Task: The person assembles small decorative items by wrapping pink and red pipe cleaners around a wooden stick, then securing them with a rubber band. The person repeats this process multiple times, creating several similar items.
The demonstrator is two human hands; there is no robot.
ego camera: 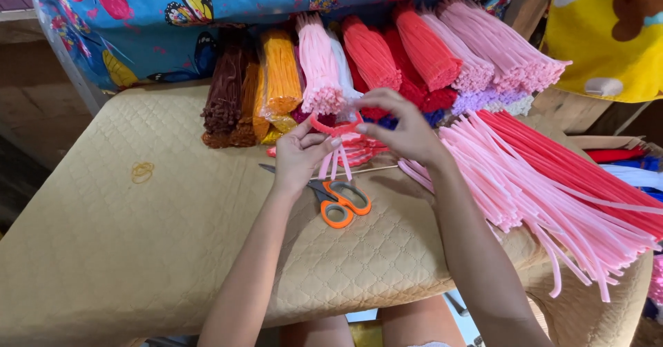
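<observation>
Near the middle of the frame, the left hand (pixel 300 155) and right hand (pixel 404 127) both pinch a bent pink pipe cleaner (pixel 334 127) above orange scissors (pixel 340 200) on the quilted bench (pixel 138 250).

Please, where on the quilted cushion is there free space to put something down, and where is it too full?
Free: the wide left part of the quilted cushion, bare except for rubber bands, and the front strip below the scissors. Crowded: the back row of pipe cleaner bundles, the loose pink pipe cleaners on the right, and around both hands.
</observation>
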